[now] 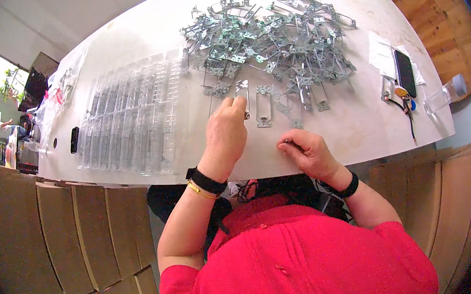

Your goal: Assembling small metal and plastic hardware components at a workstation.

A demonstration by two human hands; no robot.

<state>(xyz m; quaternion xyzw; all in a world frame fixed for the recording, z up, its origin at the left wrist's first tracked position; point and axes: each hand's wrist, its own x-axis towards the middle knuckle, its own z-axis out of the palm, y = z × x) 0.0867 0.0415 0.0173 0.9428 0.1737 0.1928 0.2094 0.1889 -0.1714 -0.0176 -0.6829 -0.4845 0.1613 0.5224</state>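
My left hand [227, 133] reaches over the table with its fingers closed at the left edge of a thin metal bracket [242, 85]. My right hand [311, 153] is closed near the table's front edge, thumb against forefinger. A small dark tip shows at that pinch; what it belongs to is hidden in the hand. Between and beyond my hands lie a few loose metal brackets [263, 107], long and narrow with flat plates at their ends. Past them spreads a tangled heap of the same grey brackets [269, 37].
Clear plastic trays [132, 118] with long compartments lie on the left of the white table [202, 165]. At the right are a phone [405, 73] on white paper, keys [400, 93] and a clear bottle [444, 95]. Cardboard boxes [61, 239] stand below the table on both sides.
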